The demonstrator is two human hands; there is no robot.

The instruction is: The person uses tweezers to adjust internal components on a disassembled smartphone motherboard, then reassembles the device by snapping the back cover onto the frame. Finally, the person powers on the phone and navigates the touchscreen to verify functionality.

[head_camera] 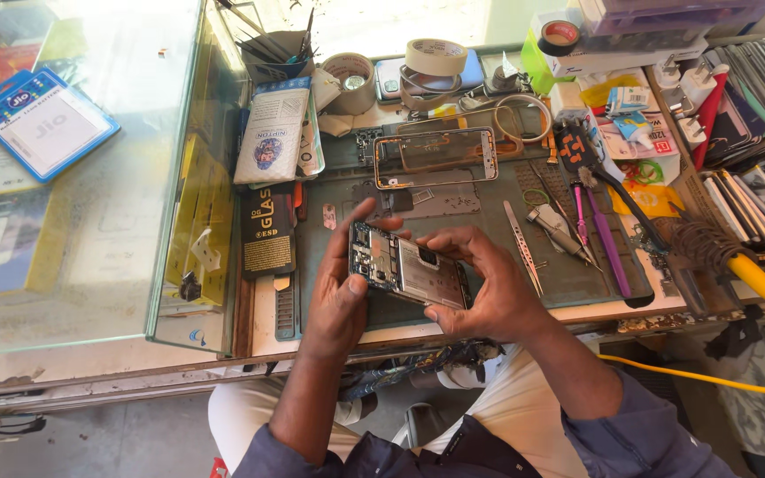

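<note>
Opened phone (407, 270), back cover off, sits above the near edge of the green work mat (489, 283), pinched between both hands. Left hand (340, 296) clamps its left end; right hand (484, 283) grips the right side. Circuit board and metal shielding lie exposed. A detached phone frame (436, 158) lies farther back on the mat, tweezers (521, 246) just right.

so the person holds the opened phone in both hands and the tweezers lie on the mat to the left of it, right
Not quite. In the head view both hands, left and right, do hold the opened phone, but the tweezers lie on the mat to its right, not its left.
</note>
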